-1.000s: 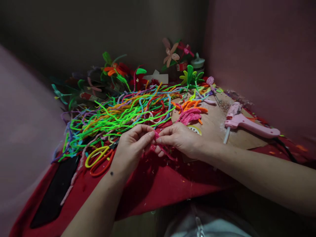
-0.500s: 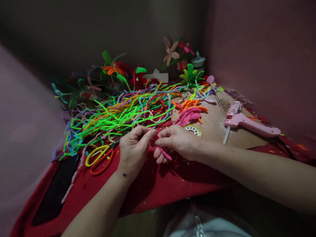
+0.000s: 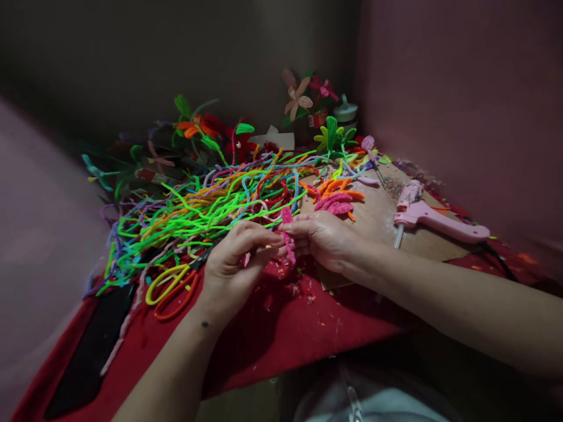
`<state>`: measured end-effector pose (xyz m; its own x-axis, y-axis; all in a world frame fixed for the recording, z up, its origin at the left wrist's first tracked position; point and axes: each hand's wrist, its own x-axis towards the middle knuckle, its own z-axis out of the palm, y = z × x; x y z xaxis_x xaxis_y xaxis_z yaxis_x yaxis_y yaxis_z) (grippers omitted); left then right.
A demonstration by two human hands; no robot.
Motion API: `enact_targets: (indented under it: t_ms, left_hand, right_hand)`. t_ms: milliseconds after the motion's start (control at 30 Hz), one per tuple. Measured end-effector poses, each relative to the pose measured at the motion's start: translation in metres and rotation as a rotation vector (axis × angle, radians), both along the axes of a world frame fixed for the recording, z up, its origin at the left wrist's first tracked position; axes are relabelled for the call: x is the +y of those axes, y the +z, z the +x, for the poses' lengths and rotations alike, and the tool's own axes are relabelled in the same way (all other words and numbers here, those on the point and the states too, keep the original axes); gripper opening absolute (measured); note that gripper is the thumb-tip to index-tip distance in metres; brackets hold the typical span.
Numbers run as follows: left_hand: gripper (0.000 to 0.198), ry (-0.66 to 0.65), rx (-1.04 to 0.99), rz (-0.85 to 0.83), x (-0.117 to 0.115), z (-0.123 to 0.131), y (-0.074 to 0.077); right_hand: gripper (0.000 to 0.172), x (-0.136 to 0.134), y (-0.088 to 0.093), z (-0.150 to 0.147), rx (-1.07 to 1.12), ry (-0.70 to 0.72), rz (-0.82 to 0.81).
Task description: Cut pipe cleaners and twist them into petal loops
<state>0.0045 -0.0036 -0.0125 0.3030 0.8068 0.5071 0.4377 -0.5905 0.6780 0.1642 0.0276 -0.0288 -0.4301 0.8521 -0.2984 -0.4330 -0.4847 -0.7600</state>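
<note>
A short pink pipe cleaner piece (image 3: 288, 235), bent into a narrow petal-like strip, stands upright between my hands over the red cloth. My right hand (image 3: 328, 239) pinches it from the right with thumb and fingers. From the left, my left hand (image 3: 237, 258) closes thumb and forefinger at its lower half. The left fingertips partly overlap it, so their exact contact is hard to see. Beyond the right hand lie several finished pink petals (image 3: 335, 203) and orange petals (image 3: 336, 189). Scissors (image 3: 173, 290) with yellow and red handles rest left of my left hand.
A heap of colourful pipe cleaners (image 3: 211, 202) covers the table's left and middle. On a cardboard sheet (image 3: 373, 220) at right lies a pink glue gun (image 3: 440, 220). Pipe-cleaner flowers (image 3: 299, 97) stand at the back. A black flat object (image 3: 94, 346) lies at front left.
The pink piece has turned from slanting below my fingers to standing upright between them. My right hand has opened its grip slightly and rolled. The view has shifted a little.
</note>
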Motion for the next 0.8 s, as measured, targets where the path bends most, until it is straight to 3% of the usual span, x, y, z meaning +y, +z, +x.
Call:
enact_targets:
  t_ms: [133,233,467,567,800]
  left_hand:
    - [0.020,-0.010,0.329,0.303,0.001,-0.001,-0.011]
    - [0.017,-0.013,0.450,0.418,0.000,-0.001,-0.013]
    - [0.019,-0.133,0.376,0.282,-0.001,-0.005,-0.002]
    - [0.016,-0.096,0.316,0.232,-0.001,-0.005,0.000]
    - [0.020,-0.051,0.422,0.224,-0.002,-0.007,0.004]
  right_hand:
    - [0.016,0.001,-0.004,-0.002,0.041,-0.028,-0.030]
    - [0.014,-0.001,-0.004,-0.003,0.025,-0.022,-0.040]
    - [0.015,-0.002,-0.001,-0.002,-0.052,-0.012,0.057]
    - [0.016,-0.001,-0.001,-0.002,-0.071,0.008,0.089]
    - [0.018,0.001,-0.003,-0.002,-0.060,0.047,0.124]
